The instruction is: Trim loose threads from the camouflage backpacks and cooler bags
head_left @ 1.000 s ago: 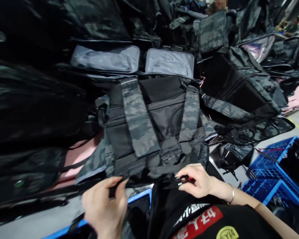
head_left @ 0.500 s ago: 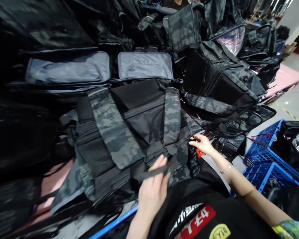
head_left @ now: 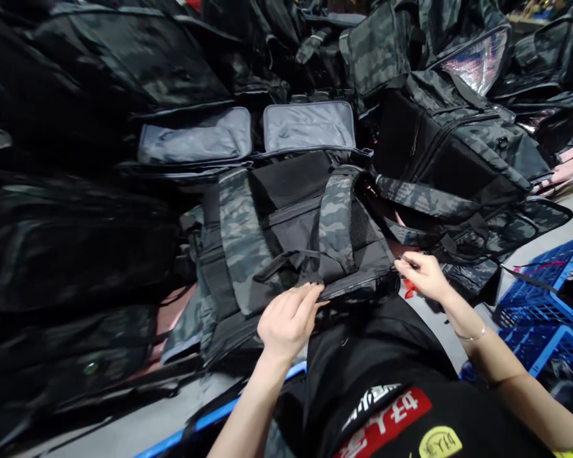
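A black and grey camouflage backpack (head_left: 286, 235) lies in front of me with its strap side up. Its two wide shoulder straps are camouflage; the right strap (head_left: 337, 219) arches up from the panel. My left hand (head_left: 286, 321) is closed on the near edge of the backpack, fingertips pressed to the dark fabric by a thin black webbing loop (head_left: 286, 257). At the backpack's right corner, my right hand (head_left: 423, 275) is closed with a small dark object in it, mostly hidden by the fingers. Something small and red (head_left: 410, 288) shows below that hand.
More camouflage bags surround the backpack, including a boxy one (head_left: 463, 140) at the right. Two open grey-lined compartments (head_left: 310, 126) lie behind it. Blue plastic crates (head_left: 542, 273) stand at the right, and a blue edge (head_left: 214, 413) shows low at left.
My left hand has come down from a blurred black strap onto the backpack's near edge. The right hand has closed at the corner, and the near right part of the backpack is folded up.
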Demonstrator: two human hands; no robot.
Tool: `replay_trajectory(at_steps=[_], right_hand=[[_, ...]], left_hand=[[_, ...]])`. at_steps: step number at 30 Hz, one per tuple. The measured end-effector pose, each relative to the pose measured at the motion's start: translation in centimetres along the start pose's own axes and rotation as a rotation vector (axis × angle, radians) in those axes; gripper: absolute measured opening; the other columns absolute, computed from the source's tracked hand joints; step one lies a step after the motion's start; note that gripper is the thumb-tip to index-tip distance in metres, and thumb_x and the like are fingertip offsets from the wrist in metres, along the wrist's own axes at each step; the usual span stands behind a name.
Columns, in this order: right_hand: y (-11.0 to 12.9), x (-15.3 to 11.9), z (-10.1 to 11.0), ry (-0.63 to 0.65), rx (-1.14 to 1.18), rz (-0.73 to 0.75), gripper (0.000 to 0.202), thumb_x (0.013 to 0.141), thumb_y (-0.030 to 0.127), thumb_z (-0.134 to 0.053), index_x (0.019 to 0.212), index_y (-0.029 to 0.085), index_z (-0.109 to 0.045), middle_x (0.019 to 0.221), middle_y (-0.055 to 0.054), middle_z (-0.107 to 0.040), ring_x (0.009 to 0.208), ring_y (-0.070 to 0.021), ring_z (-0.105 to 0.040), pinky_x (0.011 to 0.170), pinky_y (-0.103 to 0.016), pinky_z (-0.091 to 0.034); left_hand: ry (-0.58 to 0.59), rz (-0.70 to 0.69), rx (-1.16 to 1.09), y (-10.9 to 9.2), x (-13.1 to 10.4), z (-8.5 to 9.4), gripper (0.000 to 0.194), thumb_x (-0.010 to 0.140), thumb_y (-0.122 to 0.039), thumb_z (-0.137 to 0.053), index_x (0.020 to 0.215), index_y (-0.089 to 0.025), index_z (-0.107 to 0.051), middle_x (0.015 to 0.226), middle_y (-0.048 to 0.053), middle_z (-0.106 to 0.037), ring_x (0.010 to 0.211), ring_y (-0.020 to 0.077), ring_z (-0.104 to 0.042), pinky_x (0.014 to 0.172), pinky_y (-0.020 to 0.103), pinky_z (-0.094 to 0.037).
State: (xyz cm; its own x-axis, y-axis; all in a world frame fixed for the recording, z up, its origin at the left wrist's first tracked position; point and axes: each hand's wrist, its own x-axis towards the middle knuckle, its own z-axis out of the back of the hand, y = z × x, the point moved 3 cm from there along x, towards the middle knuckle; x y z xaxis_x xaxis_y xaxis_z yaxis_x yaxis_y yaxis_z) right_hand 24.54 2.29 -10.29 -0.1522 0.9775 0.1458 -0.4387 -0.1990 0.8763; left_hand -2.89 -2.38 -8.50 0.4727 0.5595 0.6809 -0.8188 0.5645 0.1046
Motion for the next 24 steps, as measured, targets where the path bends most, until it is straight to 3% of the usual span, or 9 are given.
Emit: replay_trajectory(at_steps=[4,7,9,12,14,18,21,24], right_hand=[[-4.6,-0.8,0.0,0.016,0.014,-0.094,0.034,0.079,0.046,-0.052,0.06,0.018,-0.046,0.058,0.004,-0.042,0.056,-0.0099,-0.038,0.054,-0.022,-0.032],[-9.6,-2.7,-2.7,-0.027,0.026,-0.277,0.03,0.071,0.046,-0.056,0.059,0.019,-0.052,0.056,0.003,-0.049,0.057,-0.0127,-0.044,0.054,-0.023,-0.035],[-11.7,-4.2,-4.8,-0.052,0.033,-0.334,0.029,0.069,0.046,-0.056,0.059,0.019,-0.053,0.054,0.002,-0.049,0.055,-0.0138,-0.045,0.053,-0.024,-0.036],[-12.3,-5.6,-6.8,-0.12,0.046,-0.364,0.03,0.073,0.047,-0.051,0.065,0.018,-0.054,0.058,0.001,-0.051,0.056,-0.0142,-0.047,0.055,-0.026,-0.038],[-11.1,-5.7,-7.0,-0.189,0.084,-0.345,0.028,0.076,0.045,-0.048,0.077,0.018,-0.055,0.067,0.0,-0.054,0.062,-0.0143,-0.048,0.06,-0.026,-0.041],[-6.8,-4.9,-7.0,-0.17,0.248,-0.129,0.028,0.07,0.033,-0.061,0.093,0.02,-0.052,0.062,0.006,-0.042,0.055,-0.0104,-0.041,0.055,-0.023,-0.038],[-3.9,-4.6,-7.7,-0.019,0.216,0.058,0.027,0.065,0.026,-0.068,0.083,0.021,-0.049,0.059,0.008,-0.036,0.049,-0.0081,-0.033,0.049,-0.022,-0.033],[-2.2,-4.7,-8.6,0.055,0.152,0.133,0.021,0.07,0.025,-0.065,0.077,0.021,-0.046,0.059,0.008,-0.037,0.048,-0.0077,-0.032,0.049,-0.023,-0.031]], left_hand=[[-0.088,0.012,-0.025,1.5,0.4,1.5,0.027,0.073,-0.013,-0.065,0.1,-0.017,-0.062,0.087,0.007,-0.07,0.079,0.0175,-0.065,0.073,0.027,-0.048],[-0.07,0.029,-0.062,2.3,0.6,1.7,0.026,0.074,-0.014,-0.064,0.099,-0.018,-0.063,0.087,0.006,-0.07,0.079,0.0172,-0.065,0.073,0.027,-0.048],[-0.041,0.054,-0.081,2.8,0.5,1.6,0.024,0.075,-0.015,-0.063,0.098,-0.019,-0.064,0.087,0.005,-0.07,0.078,0.0166,-0.065,0.072,0.026,-0.048],[-0.034,0.061,-0.088,3.1,-0.7,1.3,0.027,0.074,-0.018,-0.065,0.1,-0.02,-0.063,0.09,0.005,-0.069,0.082,0.0171,-0.064,0.075,0.027,-0.047],[-0.126,0.109,-0.021,2.7,-2.5,1.2,0.031,0.072,-0.018,-0.067,0.103,-0.022,-0.063,0.092,0.006,-0.068,0.088,0.019,-0.062,0.081,0.031,-0.046],[-0.389,0.471,0.182,0.0,-8.1,0.7,0.027,0.069,-0.02,-0.07,0.096,-0.022,-0.064,0.089,0.007,-0.059,0.088,0.0203,-0.056,0.082,0.036,-0.043],[-0.432,0.921,0.092,-2.6,-12.5,-0.9,0.027,0.068,-0.027,-0.071,0.089,-0.018,-0.057,0.089,0.007,-0.053,0.091,0.0214,-0.052,0.086,0.039,-0.04],[-0.401,1.422,-0.182,-4.2,-15.9,-3.2,0.031,0.073,-0.039,-0.062,0.091,-0.018,-0.049,0.098,0.008,-0.05,0.098,0.0214,-0.049,0.09,0.04,-0.038]])
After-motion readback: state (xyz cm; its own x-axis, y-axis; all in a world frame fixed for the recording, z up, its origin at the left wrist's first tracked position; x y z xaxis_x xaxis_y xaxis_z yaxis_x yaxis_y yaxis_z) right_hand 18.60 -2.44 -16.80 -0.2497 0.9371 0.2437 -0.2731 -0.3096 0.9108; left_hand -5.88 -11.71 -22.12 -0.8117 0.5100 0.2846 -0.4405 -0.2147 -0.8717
